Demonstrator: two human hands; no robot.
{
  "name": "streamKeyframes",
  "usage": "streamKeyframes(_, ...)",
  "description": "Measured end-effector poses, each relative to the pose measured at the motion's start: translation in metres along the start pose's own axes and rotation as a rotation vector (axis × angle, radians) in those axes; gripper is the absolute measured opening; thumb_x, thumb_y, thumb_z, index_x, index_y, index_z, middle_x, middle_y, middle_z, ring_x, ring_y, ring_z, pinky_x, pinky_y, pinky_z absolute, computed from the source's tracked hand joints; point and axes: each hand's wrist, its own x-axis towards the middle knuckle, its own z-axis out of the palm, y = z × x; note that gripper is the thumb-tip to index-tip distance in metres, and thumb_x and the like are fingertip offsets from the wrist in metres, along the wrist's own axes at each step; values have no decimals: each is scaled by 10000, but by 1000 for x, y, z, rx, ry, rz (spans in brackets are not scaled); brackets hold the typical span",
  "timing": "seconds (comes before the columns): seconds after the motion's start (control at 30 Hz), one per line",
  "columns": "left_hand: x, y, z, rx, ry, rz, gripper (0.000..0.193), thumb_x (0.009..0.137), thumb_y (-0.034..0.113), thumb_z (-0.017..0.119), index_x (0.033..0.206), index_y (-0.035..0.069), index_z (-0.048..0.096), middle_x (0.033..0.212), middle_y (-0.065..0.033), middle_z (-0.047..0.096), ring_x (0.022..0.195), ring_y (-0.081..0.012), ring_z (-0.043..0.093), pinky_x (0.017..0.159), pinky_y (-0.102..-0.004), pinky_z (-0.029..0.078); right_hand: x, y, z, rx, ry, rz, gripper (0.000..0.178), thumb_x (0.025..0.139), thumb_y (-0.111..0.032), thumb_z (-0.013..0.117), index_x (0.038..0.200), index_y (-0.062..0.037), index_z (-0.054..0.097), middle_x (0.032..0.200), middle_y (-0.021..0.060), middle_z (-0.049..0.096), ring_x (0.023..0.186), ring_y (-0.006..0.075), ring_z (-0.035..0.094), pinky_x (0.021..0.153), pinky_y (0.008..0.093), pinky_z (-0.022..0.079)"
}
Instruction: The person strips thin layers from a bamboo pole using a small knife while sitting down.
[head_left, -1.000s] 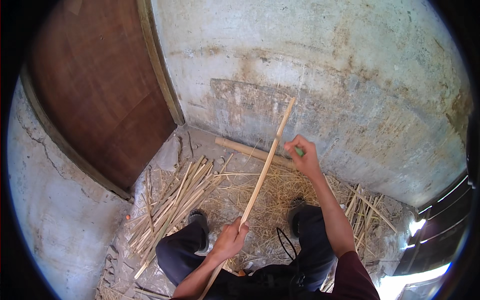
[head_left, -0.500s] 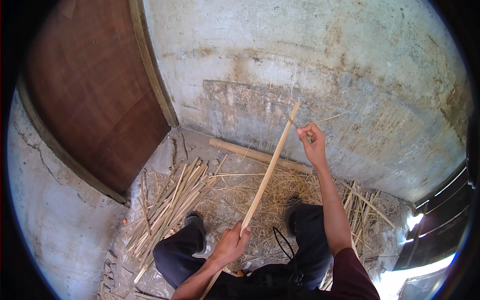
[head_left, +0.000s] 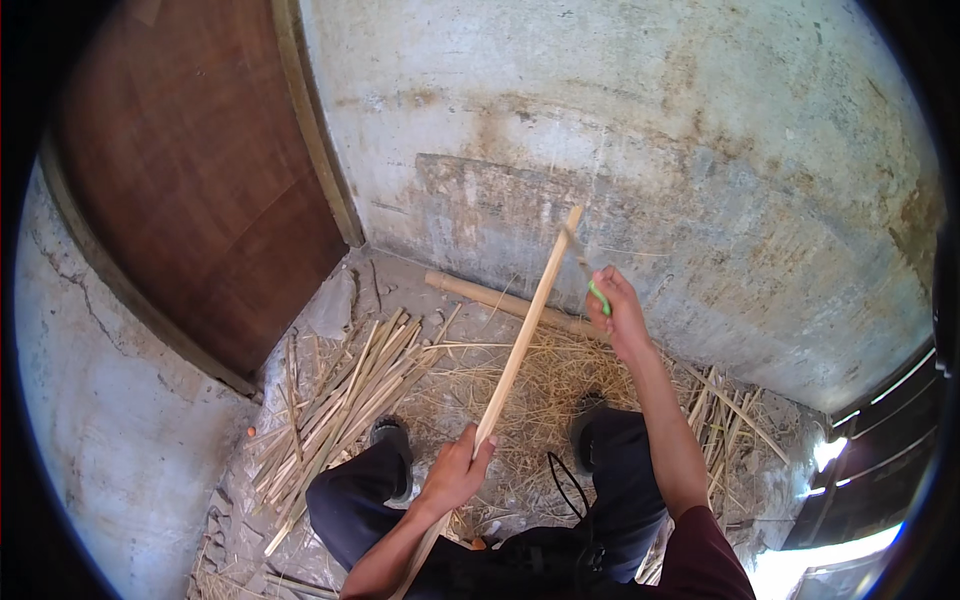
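Shaving work on the long bamboo strip [head_left: 520, 340] looks well advanced but not finished, I judge: the left hand [head_left: 455, 470] is clamped around its lower part, and the right hand [head_left: 620, 315] is closed on a green-handled knife [head_left: 590, 280] whose blade meets the strip near its upper end. Many finished-looking strips [head_left: 340, 410] lie on the left and fine shavings [head_left: 545, 385] cover the concrete floor [head_left: 400, 275], between a stained wall [head_left: 650, 130] and a brown wooden door [head_left: 190, 170].
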Motion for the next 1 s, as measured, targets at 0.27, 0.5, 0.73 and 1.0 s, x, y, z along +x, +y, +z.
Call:
streamKeyframes(0.27,11,-8,-15,-141,88,66,309,1148,304,559,1158,-1,609,779,-244,671,729,-477,686,682,-526,515,-80,59,61,-958,-424,-719,163,1037,-216,753,990,-67,708,862,61,779,594,171,689,531,320,498)
streamKeyframes(0.5,11,-13,-23,-137,61,48,293,1154,281,544,1158,-4,615,759,-223,623,705,-412,649,697,-487,501,-77,58,76,-906,-313,-506,166,1005,-228,792,960,-87,717,837,68,778,571,237,688,512,365,499)
streamKeyframes(0.73,7,-12,-23,-167,119,141,258,1143,238,543,1144,-10,614,760,-239,631,710,-457,667,678,-505,504,-92,64,86,-907,-493,-828,201,984,-195,824,904,-66,694,802,93,772,570,210,693,500,334,467)
streamKeyframes(1.0,3,-6,-28,-124,75,152,234,1139,217,547,1113,-11,596,690,-229,585,645,-457,628,636,-506,478,-78,60,79,-864,-323,-670,171,993,-169,801,913,-61,695,894,109,804,673,237,748,564,359,530)
